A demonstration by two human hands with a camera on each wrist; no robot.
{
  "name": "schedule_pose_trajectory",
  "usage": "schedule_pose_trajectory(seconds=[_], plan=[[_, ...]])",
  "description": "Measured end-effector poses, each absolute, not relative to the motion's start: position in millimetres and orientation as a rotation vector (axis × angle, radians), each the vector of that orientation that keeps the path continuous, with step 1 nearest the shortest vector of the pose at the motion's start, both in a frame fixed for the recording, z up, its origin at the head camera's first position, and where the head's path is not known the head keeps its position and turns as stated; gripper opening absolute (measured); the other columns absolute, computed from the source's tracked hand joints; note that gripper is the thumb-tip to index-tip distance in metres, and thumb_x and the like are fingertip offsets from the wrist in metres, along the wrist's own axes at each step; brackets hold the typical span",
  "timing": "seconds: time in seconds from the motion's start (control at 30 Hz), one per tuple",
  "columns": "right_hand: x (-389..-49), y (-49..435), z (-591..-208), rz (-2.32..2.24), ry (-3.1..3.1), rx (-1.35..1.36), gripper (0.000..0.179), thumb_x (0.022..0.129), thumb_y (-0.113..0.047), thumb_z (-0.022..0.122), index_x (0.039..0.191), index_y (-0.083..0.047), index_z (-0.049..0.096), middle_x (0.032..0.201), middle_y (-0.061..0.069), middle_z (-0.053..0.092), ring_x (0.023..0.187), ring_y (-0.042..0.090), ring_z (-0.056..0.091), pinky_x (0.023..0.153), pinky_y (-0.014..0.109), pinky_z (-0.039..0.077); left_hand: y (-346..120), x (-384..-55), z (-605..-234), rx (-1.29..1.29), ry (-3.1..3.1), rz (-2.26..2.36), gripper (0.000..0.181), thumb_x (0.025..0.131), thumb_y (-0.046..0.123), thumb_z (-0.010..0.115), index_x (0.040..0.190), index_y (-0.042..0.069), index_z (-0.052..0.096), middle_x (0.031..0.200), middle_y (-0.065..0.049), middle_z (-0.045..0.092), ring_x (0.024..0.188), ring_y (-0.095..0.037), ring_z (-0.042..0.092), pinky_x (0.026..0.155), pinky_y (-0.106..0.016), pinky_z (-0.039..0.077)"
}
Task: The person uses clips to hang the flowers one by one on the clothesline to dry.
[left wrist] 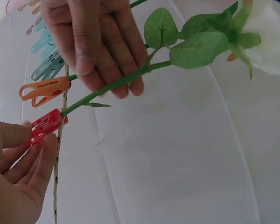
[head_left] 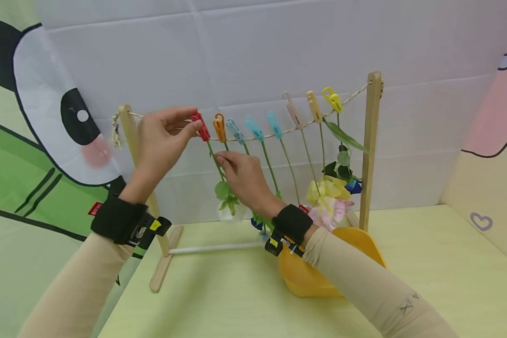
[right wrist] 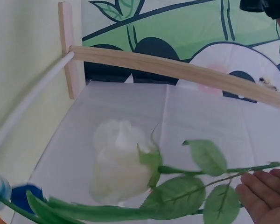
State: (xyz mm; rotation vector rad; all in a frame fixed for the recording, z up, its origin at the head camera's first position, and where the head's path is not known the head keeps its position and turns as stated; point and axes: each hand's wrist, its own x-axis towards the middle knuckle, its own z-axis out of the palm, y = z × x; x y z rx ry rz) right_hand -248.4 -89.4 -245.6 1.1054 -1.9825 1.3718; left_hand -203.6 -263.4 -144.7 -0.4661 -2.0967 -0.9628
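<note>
My left hand (head_left: 162, 141) pinches a red clothespin (head_left: 201, 126) between thumb and fingers at the left part of a thin rope. The clothespin's mouth sits at the rope (left wrist: 57, 163) and at the end of a green stem. That stem belongs to an artificial white rose (right wrist: 119, 163), hanging head down with green leaves (left wrist: 198, 49). Beside the stem is my right hand (head_left: 247, 180). Its fingers are fairly straight against or just behind the stem, with the thumb apart from it; exact contact cannot be told. An orange clothespin (left wrist: 44, 91) is the neighbour on the rope.
Several more clothespins, including a yellow one (head_left: 333, 100), hold flower stems along the rope. Wooden posts (head_left: 369, 155) carry it, joined below by a white rod (head_left: 219, 248). A yellow basket (head_left: 312, 281) stands under my right forearm. White cloth hangs behind.
</note>
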Motion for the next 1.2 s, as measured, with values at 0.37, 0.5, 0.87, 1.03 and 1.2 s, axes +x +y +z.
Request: schedule_pose_trajectory(seconds=[0.37, 0.5, 0.87, 1.03, 1.2], plan=[[-215.7, -61.4, -243.7, 1.150, -1.689, 1.177, 0.015, 0.104, -0.008, 0.060, 0.105, -0.004, 0.074, 0.089, 0.004, 0.074, 0.079, 0.013, 0.070, 0.072, 0.020, 0.055, -256.4, -166.5, -171.2, -0.472, -1.877, -0.635, 0.020, 0.096, 0.013, 0.074, 0.115, 0.008, 0.078, 0.106, -0.004, 0.076, 0.083, -0.018, 0.070, 0.078, -0.012, 0.051], [-203.2, -37.9, -257.0, 0.884, -1.586, 1.276, 0.019, 0.099, -0.008, 0.064, 0.080, -0.009, 0.066, 0.069, -0.001, 0.061, 0.062, 0.010, 0.055, 0.057, 0.021, 0.045, -248.6, -151.1, -195.7, -0.526, -1.838, -0.559, 0.010, 0.095, 0.010, 0.074, 0.102, 0.005, 0.080, 0.088, -0.006, 0.075, 0.070, -0.016, 0.066, 0.070, -0.016, 0.049], [-174.5, 32.9, -330.3, 0.794, -1.696, 1.237, 0.035, 0.096, -0.014, 0.053, 0.062, -0.021, 0.044, 0.056, -0.010, 0.032, 0.049, 0.003, 0.031, 0.048, 0.014, 0.021, -229.0, -121.2, -293.3, -0.700, -1.636, -0.267, 0.045, 0.103, 0.024, 0.060, 0.060, 0.011, 0.053, 0.057, 0.002, 0.050, 0.045, -0.012, 0.045, 0.038, -0.024, 0.033], [-173.6, 71.1, -358.0, 0.808, -1.745, 1.125, 0.033, 0.092, -0.014, 0.057, 0.063, -0.023, 0.044, 0.057, -0.013, 0.033, 0.052, 0.000, 0.031, 0.049, 0.013, 0.023, -234.8, -121.2, -321.3, -0.676, -1.728, -0.219, 0.050, 0.103, 0.022, 0.056, 0.055, 0.017, 0.042, 0.053, 0.008, 0.037, 0.043, -0.005, 0.030, 0.040, -0.015, 0.018], [-181.0, 104.5, -377.1, 0.731, -1.841, 1.006, 0.033, 0.092, -0.019, 0.056, 0.061, -0.023, 0.046, 0.056, -0.014, 0.036, 0.051, -0.001, 0.031, 0.045, 0.013, 0.026, -246.2, -127.7, -341.9, -0.650, -1.844, -0.204, 0.048, 0.103, 0.023, 0.054, 0.056, 0.017, 0.045, 0.053, 0.009, 0.036, 0.044, -0.004, 0.031, 0.039, -0.016, 0.021]])
